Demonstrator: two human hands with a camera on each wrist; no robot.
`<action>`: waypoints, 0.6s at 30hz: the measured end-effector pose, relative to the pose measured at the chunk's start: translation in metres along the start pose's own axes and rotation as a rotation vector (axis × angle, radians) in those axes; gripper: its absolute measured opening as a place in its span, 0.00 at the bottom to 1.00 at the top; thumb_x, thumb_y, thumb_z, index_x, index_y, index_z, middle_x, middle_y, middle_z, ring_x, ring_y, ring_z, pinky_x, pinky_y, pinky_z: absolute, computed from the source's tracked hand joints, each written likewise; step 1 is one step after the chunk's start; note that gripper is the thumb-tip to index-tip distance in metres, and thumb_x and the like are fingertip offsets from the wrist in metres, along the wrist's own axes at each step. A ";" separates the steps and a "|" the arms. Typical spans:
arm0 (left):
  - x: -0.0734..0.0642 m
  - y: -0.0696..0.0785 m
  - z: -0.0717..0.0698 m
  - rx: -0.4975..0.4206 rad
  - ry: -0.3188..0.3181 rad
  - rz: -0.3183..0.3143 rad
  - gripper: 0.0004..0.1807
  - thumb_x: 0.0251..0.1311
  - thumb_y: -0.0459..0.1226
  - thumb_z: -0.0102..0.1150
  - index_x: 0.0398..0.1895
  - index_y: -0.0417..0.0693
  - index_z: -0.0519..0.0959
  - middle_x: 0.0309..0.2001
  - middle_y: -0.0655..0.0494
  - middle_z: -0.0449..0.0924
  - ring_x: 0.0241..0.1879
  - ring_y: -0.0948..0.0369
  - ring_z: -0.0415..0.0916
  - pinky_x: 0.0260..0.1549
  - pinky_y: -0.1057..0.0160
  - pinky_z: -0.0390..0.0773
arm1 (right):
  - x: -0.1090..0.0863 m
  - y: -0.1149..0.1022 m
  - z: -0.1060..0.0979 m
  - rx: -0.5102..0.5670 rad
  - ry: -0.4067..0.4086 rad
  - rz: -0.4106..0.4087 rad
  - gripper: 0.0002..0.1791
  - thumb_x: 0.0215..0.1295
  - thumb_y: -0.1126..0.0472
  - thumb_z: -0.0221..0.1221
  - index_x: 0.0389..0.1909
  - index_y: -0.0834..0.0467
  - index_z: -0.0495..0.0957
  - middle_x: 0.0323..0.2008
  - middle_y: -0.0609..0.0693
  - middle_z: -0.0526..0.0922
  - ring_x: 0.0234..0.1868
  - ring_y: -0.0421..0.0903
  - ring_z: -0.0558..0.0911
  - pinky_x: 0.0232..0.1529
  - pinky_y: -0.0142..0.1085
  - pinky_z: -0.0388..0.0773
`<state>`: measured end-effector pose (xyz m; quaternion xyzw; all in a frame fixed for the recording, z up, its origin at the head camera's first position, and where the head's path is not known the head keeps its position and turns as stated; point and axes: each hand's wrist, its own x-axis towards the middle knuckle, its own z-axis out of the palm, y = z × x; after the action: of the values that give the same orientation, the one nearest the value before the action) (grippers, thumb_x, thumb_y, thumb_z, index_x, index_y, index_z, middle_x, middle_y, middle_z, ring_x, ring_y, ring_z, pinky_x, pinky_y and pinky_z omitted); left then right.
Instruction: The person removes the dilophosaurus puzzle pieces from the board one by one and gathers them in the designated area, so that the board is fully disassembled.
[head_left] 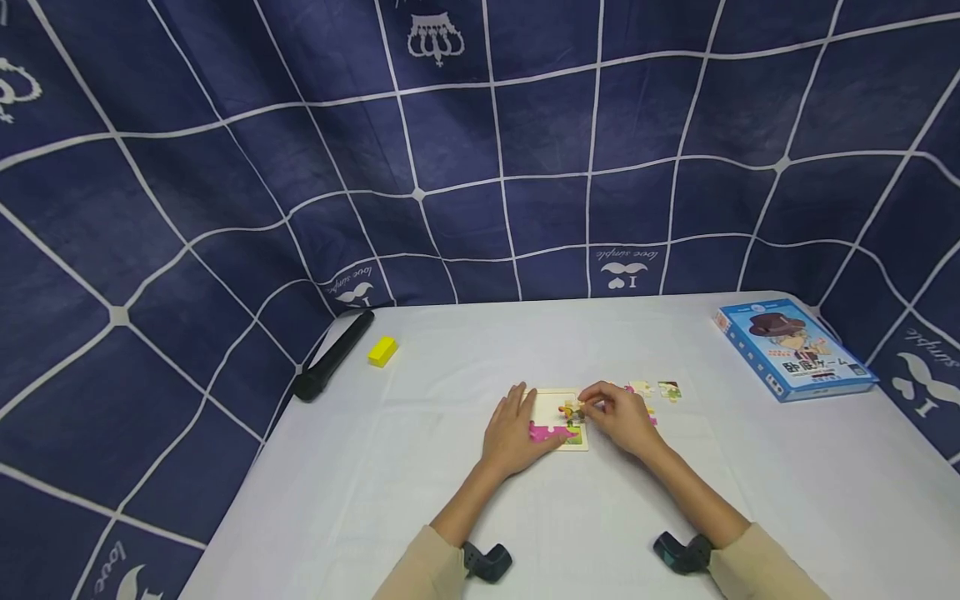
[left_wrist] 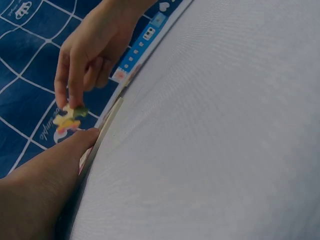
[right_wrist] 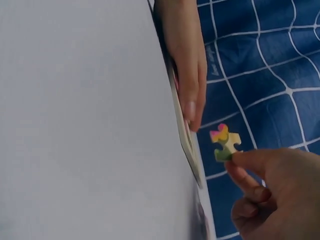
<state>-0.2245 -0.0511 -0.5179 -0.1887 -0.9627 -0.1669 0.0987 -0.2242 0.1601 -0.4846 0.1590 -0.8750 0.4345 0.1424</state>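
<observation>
A puzzle piece (right_wrist: 226, 142) in yellow, green and pink is pinched between the thumb and fingers of my right hand (head_left: 621, 417). It is held up over the right side of a shallow cream puzzle tray (head_left: 553, 392). My left hand (head_left: 513, 433) rests on the tray's left part with fingers straight and spread, its thumb across the near edge. Joined pink pieces (head_left: 546, 432) and a green corner piece (head_left: 573, 436) lie along the tray's near side. The left hand covers part of the tray.
Loose puzzle pieces (head_left: 669, 389) lie right of the tray, some partly behind my right hand. A blue illustrated box (head_left: 795, 348) is at the far right. On the left are a yellow block (head_left: 382, 351) and a black cylindrical object (head_left: 333, 357). A blue checked cloth (head_left: 540, 150) hangs behind the table.
</observation>
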 end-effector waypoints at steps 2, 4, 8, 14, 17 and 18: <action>0.000 0.000 0.000 -0.006 -0.001 -0.001 0.51 0.48 0.70 0.47 0.67 0.43 0.60 0.69 0.46 0.54 0.69 0.54 0.48 0.66 0.59 0.50 | 0.000 -0.002 -0.008 0.015 0.010 0.026 0.07 0.52 0.67 0.66 0.31 0.54 0.80 0.25 0.44 0.82 0.11 0.35 0.58 0.14 0.37 0.66; 0.000 -0.001 0.000 -0.008 -0.005 -0.001 0.51 0.49 0.70 0.47 0.67 0.43 0.60 0.69 0.46 0.54 0.69 0.54 0.47 0.66 0.59 0.49 | -0.001 -0.003 -0.017 0.019 0.023 0.058 0.06 0.53 0.66 0.65 0.32 0.54 0.80 0.26 0.45 0.82 0.12 0.35 0.60 0.14 0.34 0.65; 0.000 0.000 0.001 -0.003 -0.010 -0.002 0.51 0.49 0.70 0.47 0.67 0.43 0.60 0.69 0.47 0.53 0.69 0.54 0.46 0.66 0.59 0.49 | -0.006 0.003 -0.039 0.025 0.049 0.119 0.05 0.55 0.63 0.65 0.33 0.55 0.80 0.28 0.48 0.82 0.15 0.36 0.68 0.09 0.32 0.62; -0.001 0.000 -0.002 -0.009 0.000 -0.005 0.50 0.48 0.69 0.50 0.67 0.43 0.61 0.69 0.47 0.54 0.69 0.55 0.47 0.66 0.59 0.50 | -0.017 0.024 -0.079 -0.018 0.049 0.246 0.08 0.58 0.58 0.63 0.37 0.56 0.81 0.32 0.50 0.82 0.36 0.47 0.76 0.26 0.39 0.71; -0.001 0.001 -0.002 -0.013 0.004 0.002 0.50 0.48 0.68 0.50 0.67 0.43 0.61 0.69 0.47 0.55 0.69 0.55 0.48 0.66 0.59 0.50 | -0.023 0.035 -0.098 -0.052 0.011 0.308 0.12 0.60 0.56 0.61 0.39 0.59 0.81 0.36 0.54 0.82 0.47 0.55 0.74 0.33 0.41 0.69; -0.001 0.001 -0.001 -0.014 0.005 0.004 0.50 0.48 0.68 0.50 0.67 0.43 0.61 0.69 0.47 0.55 0.69 0.54 0.48 0.66 0.59 0.51 | -0.024 0.038 -0.104 -0.064 -0.012 0.322 0.13 0.60 0.55 0.61 0.41 0.60 0.80 0.37 0.56 0.81 0.49 0.57 0.73 0.36 0.40 0.68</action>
<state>-0.2235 -0.0511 -0.5167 -0.1910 -0.9609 -0.1738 0.1000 -0.2060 0.2692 -0.4606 0.0149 -0.9033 0.4228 0.0706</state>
